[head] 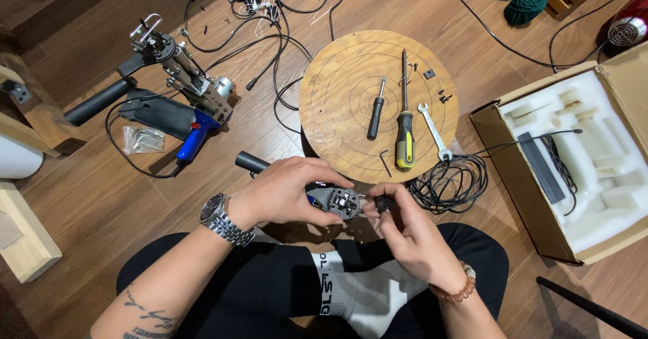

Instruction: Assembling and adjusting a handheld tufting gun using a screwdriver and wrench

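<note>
Wooden floor runs under everything; at far left lies a second tufting gun [179,82] with a blue grip, beside a screw bag [142,138]. Over our lap, our left hand [287,194] is clenched round the gun [341,202] we are working on, while our right hand [412,234] pinches a small black part [383,205] against its metal head, so fitting looks underway, not finished. Behind, on the round board [337,96], wait two screwdrivers [403,133], a wrench [433,131] and loose screws. Rightward, a coiled cable [452,184] crowds our knee, then the foam-lined box [574,157]

Yellow-black screwdriver [404,136], green yarn ball [526,5]
</note>
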